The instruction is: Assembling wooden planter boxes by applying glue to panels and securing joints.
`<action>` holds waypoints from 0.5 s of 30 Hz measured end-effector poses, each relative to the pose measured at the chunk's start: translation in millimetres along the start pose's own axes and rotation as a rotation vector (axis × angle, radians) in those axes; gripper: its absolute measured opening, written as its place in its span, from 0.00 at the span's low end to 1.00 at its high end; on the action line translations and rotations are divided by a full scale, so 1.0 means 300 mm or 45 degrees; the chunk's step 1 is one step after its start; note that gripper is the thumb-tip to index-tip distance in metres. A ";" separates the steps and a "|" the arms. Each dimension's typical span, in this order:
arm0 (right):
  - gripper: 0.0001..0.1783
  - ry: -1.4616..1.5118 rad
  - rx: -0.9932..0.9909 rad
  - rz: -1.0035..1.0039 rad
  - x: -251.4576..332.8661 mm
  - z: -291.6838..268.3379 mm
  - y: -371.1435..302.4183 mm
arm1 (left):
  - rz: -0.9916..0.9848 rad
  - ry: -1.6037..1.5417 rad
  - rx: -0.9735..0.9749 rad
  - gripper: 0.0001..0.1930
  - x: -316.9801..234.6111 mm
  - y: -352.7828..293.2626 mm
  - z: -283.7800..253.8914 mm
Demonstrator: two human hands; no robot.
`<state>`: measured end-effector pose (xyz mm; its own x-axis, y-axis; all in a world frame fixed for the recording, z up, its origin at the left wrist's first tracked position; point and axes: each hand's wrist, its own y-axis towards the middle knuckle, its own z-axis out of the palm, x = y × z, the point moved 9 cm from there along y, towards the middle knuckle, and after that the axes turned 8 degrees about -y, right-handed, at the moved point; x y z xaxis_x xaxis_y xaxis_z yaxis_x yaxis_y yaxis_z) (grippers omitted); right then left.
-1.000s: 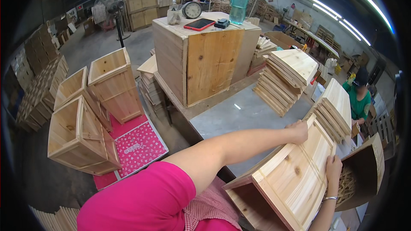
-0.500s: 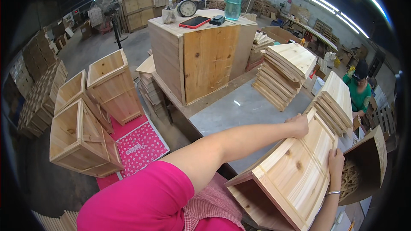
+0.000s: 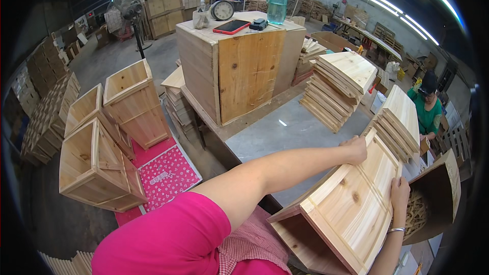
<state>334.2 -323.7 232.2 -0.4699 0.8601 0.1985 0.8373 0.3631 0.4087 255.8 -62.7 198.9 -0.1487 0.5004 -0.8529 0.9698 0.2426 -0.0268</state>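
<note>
A pale wooden box (image 3: 351,193) with framed panels and dark knots lies tilted before me at the right, one open end toward me. My left hand (image 3: 355,150) is closed on the frame at its far end, the arm stretched across the table. On the box's right side, my right hand (image 3: 400,193) grips the long edge, a silver bangle on that wrist. The undersides of both hands' fingers are hidden. Close beyond my left hand stands a stack of wooden panels (image 3: 402,117). A second panel stack (image 3: 338,84) is farther left on the grey tabletop (image 3: 285,127).
A carton (image 3: 443,193) of small wooden pieces stands right of my right hand. Three open wooden boxes (image 3: 102,168) sit at the left by a pink patterned board (image 3: 168,178). A large wooden cabinet (image 3: 249,71) carries a bottle, phone and clock. A co-worker (image 3: 428,107) in green is at far right.
</note>
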 end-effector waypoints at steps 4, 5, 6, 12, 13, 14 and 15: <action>0.20 -0.008 -0.007 -0.004 0.000 -0.003 -0.001 | 0.009 -0.007 -0.010 0.21 -0.002 -0.003 -0.001; 0.20 -0.013 0.001 -0.005 -0.001 -0.002 -0.001 | 0.011 -0.010 -0.007 0.21 -0.003 -0.002 0.000; 0.21 -0.018 0.009 -0.005 0.000 0.000 0.000 | 0.013 -0.012 -0.006 0.22 -0.002 -0.001 0.000; 0.20 -0.005 0.001 0.003 0.013 -0.008 -0.003 | 0.009 -0.012 -0.008 0.21 0.001 0.001 -0.002; 0.20 -0.004 0.000 0.002 0.013 -0.008 -0.003 | 0.009 -0.011 -0.009 0.21 0.001 0.002 -0.002; 0.20 -0.005 0.001 -0.004 0.011 -0.006 -0.001 | 0.005 -0.014 -0.005 0.21 0.002 0.004 -0.001; 0.20 -0.006 0.002 -0.009 0.009 -0.005 -0.002 | 0.001 -0.016 -0.001 0.21 0.003 0.005 0.002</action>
<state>332.1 -322.3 233.9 -0.4744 0.8593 0.1911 0.8345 0.3698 0.4085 257.3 -62.3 197.8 -0.1454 0.4902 -0.8594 0.9698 0.2424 -0.0257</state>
